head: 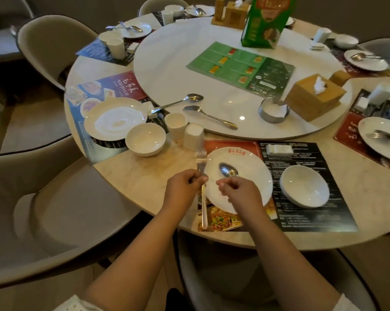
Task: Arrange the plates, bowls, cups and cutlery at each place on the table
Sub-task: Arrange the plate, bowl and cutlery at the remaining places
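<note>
Round marble table (358, 212), raised turntable (167, 70) at the centre. On the turntable: green menu sheet (240, 67), green carton (266, 23), wooden tissue box (313, 98), small steel pot (272, 110), loose spoon (178, 102) and loose fork (209, 116), both lying apart from any plate. Grey chairs (52, 43) drawn up round the rim.

Left-hand place: blue mat (108, 86) carrying an empty plate (115, 118), a bowl (145, 139) touching the plate's near edge, a cup (176, 125) upright and a second cup (193, 136) turned upside down just beside it, near the top of the held fork.

Nearest place: red-and-black mat (302, 153), white plate with red lettering (245, 158), white bowl (304, 186) to the right of it, folded white napkin (279, 150) beyond.

Fork in hand (202, 162) held over the plate's left edge, long axis running near to far, tines pointing away toward the cups and blurred, handle end pointing back past the table edge. Spoon in hand (229, 169) over the middle of the plate, bowl pointing away, handle hidden under the fingers; touching the plate or not, impossible to tell.

Left hand (182, 187) curled, thumb and fingers pinching the fork's shaft about midway. Right hand (239, 190) curled likewise, fingertips pinching the spoon's handle just behind its bowl.
</note>
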A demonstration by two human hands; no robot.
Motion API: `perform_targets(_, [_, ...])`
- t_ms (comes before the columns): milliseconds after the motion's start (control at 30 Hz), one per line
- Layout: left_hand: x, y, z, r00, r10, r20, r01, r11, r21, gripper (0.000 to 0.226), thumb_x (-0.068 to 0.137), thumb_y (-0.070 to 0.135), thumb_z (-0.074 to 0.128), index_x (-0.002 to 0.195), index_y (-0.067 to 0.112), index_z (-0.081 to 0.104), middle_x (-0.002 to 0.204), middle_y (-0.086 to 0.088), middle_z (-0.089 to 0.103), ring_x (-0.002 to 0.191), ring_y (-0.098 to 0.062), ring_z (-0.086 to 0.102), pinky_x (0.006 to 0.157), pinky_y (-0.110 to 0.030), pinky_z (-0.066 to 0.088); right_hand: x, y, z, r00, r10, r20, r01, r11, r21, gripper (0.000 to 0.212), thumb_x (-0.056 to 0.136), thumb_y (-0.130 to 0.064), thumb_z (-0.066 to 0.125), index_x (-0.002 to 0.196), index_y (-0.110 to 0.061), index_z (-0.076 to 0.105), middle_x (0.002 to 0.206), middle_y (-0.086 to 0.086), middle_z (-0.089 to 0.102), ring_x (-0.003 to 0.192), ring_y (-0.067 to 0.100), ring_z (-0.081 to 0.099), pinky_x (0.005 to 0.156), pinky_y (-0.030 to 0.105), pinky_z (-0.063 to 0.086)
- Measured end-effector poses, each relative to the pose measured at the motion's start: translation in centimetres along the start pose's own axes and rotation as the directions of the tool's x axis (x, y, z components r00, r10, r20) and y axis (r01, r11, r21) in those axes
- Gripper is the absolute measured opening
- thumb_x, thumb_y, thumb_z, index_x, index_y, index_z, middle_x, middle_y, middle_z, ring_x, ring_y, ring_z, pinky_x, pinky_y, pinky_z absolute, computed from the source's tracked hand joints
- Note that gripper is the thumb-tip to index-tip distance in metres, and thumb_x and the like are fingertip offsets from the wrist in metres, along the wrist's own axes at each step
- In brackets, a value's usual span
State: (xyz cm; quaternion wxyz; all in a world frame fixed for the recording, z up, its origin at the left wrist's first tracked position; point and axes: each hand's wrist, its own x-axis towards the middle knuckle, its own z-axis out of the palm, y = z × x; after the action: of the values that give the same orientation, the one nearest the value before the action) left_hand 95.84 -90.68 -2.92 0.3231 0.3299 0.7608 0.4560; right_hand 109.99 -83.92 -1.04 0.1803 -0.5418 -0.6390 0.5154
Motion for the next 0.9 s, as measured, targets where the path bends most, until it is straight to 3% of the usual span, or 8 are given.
perform_targets(100, [0.5, 1.4, 2.8, 0.994, -0.020, 0.105, 0.010, 0.995, 0.101, 0.012, 0.077, 0.026, 0.079, 0.085, 0.024, 0.070, 0.073, 0.002, 0.069, 0.066, -0.011, 0.063, 0.062, -0.025, 0.053, 0.9, 1.5, -3.3, 0.984, -0.058, -0.171, 0.027, 0.983, -0.183, 0.014, 0.090, -0.019, 0.060, 0.089, -0.027, 0.072, 0.091, -0.008, 0.067, 0.081, 0.006, 0.057, 0.064, 0.022, 0.043])
perform_targets(233, [0.9, 1.9, 5.3, 0.996, 0.001, 0.090, -0.032, 0.941, 0.337, 0.017, 0.073, 0.034, 0.080, 0.078, 0.035, 0.063, 0.072, 0.009, 0.068, 0.072, -0.009, 0.064, 0.065, -0.029, 0.052, 1.7, 2.9, -5.6, 0.979, -0.110, -0.174, 0.051, 0.948, -0.316, 0.015, 0.089, -0.016, 0.059, 0.088, -0.022, 0.073, 0.096, -0.001, 0.066, 0.088, 0.013, 0.057, 0.072, 0.025, 0.044])
perform_targets(367, [0.9, 1.6, 6.6, 0.997, 0.009, 0.075, -0.037, 0.921, 0.387, 0.017, 0.075, 0.035, 0.078, 0.070, 0.037, 0.062, 0.068, 0.017, 0.062, 0.073, -0.004, 0.060, 0.068, -0.027, 0.048, 2.0, 3.6, -6.4, 0.982, -0.102, -0.160, 0.054, 0.958, -0.282, 0.016, 0.089, -0.015, 0.058, 0.088, -0.022, 0.073, 0.097, -0.002, 0.064, 0.092, 0.015, 0.057, 0.082, 0.035, 0.050])
perform_targets(567, [0.9, 1.6, 7.2, 0.996, 0.041, 0.074, -0.071, 0.877, 0.475, 0.011, 0.078, 0.041, 0.073, 0.075, 0.035, 0.066, 0.070, 0.018, 0.061, 0.078, -0.006, 0.059, 0.083, -0.038, 0.048, 2.4, 3.9, -7.1, 0.982, -0.121, -0.147, 0.079, 0.961, -0.265, 0.019, 0.090, -0.015, 0.056, 0.088, -0.027, 0.071, 0.098, -0.003, 0.066, 0.091, 0.012, 0.058, 0.081, 0.032, 0.050])
perform_targets(700, [1.1, 1.9, 7.5, 0.996, 0.060, 0.068, -0.086, 0.862, 0.500, 0.011, 0.080, 0.045, 0.071, 0.081, 0.034, 0.069, 0.071, 0.018, 0.061, 0.079, -0.006, 0.057, 0.087, -0.038, 0.046, 2.6, 3.9, -7.3, 0.983, -0.125, -0.138, 0.085, 0.961, -0.265, 0.018, 0.091, -0.016, 0.057, 0.090, -0.025, 0.072, 0.099, -0.003, 0.065, 0.092, 0.013, 0.059, 0.082, 0.035, 0.052])
perform_targets(900, [1.2, 2.0, 7.9, 0.986, 0.154, 0.070, -0.167, 0.828, 0.535, 0.018, 0.084, 0.046, 0.067, 0.094, 0.033, 0.073, 0.088, 0.009, 0.072, 0.085, -0.011, 0.061, 0.087, -0.040, 0.047, 2.9, 4.1, -7.2, 0.985, -0.131, -0.114, 0.096, 0.957, -0.273, 0.018, 0.091, -0.016, 0.056, 0.091, -0.023, 0.073, 0.098, -0.003, 0.065, 0.092, 0.013, 0.059, 0.077, 0.028, 0.047])
